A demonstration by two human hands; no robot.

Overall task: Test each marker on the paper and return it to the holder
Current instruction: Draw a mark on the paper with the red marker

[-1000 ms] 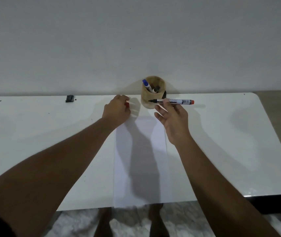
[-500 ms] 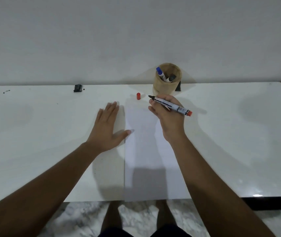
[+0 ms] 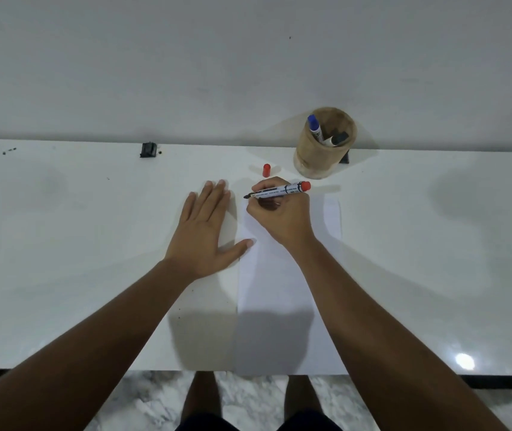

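A white sheet of paper [image 3: 282,306] lies lengthwise on the white table [image 3: 419,259]. My right hand [image 3: 282,216] grips an uncapped red-ended marker [image 3: 279,191], its dark tip pointing left at the paper's top left corner. Its red cap [image 3: 266,170] stands on the table just beyond. My left hand [image 3: 208,225] lies flat with fingers spread beside the paper's left edge, thumb touching the sheet. Behind, a wooden holder [image 3: 320,157] near the wall holds a blue-capped marker [image 3: 314,127] and a black-capped one [image 3: 337,140].
A small black object [image 3: 148,149] sits at the table's back edge to the left, with dark specks [image 3: 9,150] farther left. Another dark item [image 3: 345,158] peeks from behind the holder. The wall rises right behind the table. My legs show below the front edge.
My left hand set the red cap down by the holder and came back to lie flat beside the paper. My right hand lowered the marker from near the holder to the paper's top.
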